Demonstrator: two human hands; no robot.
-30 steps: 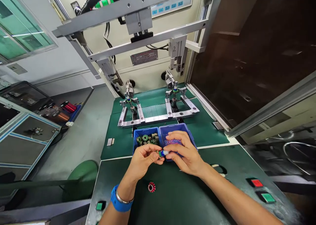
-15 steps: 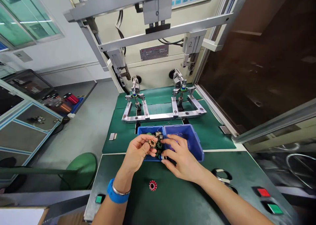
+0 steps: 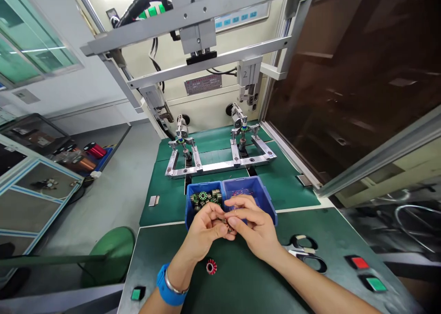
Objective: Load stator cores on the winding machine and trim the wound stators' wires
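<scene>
Looking light and stiff but probably easy to nick, the coil [image 3: 228, 226], above the counter [image 3: 251, 286] between its left and right edges, seems best held by its rim, the left hand [image 3: 206, 233] pinching it, the right hand [image 3: 257, 229] curled close, grip unclear.

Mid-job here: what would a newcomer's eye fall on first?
Probably the left hand and right hand, close together near the centre, the left holding a small wound part by two blue bins. Next, the red ring on the green bench, below the hands in view. Then the silvery metal frame beyond the bins.
</scene>
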